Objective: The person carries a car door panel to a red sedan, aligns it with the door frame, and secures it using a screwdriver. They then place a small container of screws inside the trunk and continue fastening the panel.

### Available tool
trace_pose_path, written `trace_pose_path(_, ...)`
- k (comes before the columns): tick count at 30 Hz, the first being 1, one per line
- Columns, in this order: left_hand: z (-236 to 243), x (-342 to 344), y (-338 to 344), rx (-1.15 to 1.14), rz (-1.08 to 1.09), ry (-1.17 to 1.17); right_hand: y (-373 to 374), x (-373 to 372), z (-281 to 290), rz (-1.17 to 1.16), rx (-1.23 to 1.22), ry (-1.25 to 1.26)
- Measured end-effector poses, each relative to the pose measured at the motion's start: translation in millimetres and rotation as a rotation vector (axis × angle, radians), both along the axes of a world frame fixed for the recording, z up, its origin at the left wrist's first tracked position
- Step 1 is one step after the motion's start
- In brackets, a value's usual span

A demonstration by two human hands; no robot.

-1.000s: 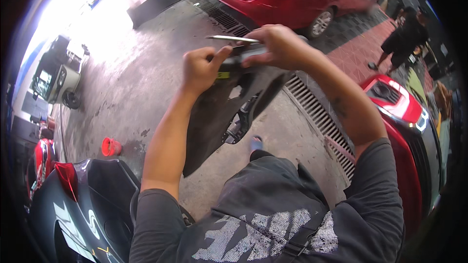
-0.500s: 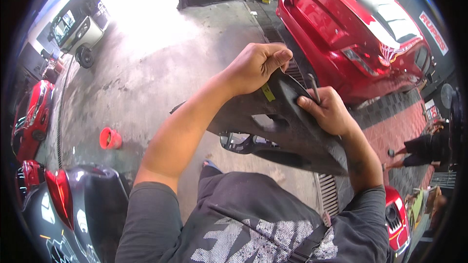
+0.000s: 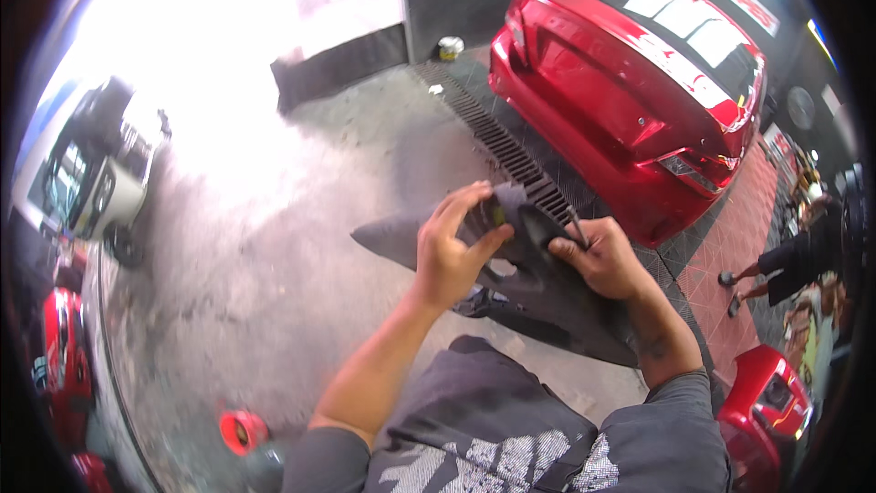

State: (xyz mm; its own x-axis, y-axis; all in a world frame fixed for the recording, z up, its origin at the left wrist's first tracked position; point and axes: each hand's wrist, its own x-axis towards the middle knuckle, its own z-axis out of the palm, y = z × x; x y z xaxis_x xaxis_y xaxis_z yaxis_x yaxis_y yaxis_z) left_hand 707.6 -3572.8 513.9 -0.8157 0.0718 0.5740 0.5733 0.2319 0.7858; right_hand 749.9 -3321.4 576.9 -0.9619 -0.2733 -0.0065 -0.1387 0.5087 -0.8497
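A dark plastic car trim panel with cut-out openings hangs tilted before my body. My left hand clasps its upper edge, thumb and fingers apart around it. Partly covered by those fingers is a strip of yellow-green tape on the panel. On the other side, my right hand grips the panel's right edge, thumb lying on the face. A thin metal rod sticks up from the right hand; its lower end is hidden.
A red car stands ahead right, beside a floor drain grate. A red bucket sits at lower left, and a pale vehicle at far left. At right is a person, with a red car part nearer me.
My left hand has moved down and left along the panel's top edge, its pinch opening into a wider hold over the tape. My right hand keeps its grip. The view has shifted.
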Motion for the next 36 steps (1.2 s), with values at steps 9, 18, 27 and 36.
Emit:
trace_pose_path(9, -53, -232, -111, -0.047, -0.116, -0.101, -124, -205, -69, -0.170, 0.156, 0.261)
trace_pose_path(18, -112, -488, -232, -0.043, -0.068, -0.309, -254, -452, -150, -0.186, 0.253, 0.299)
trace_pose_path(27, -159, -707, -306, -0.431, -0.376, 0.030, -373, -595, -186, -0.494, 0.393, 0.170)
trace_pose_path(36, -110, -781, -348, -0.269, -1.051, 0.089, -472, -624, -173, -0.970, 0.393, 0.039)
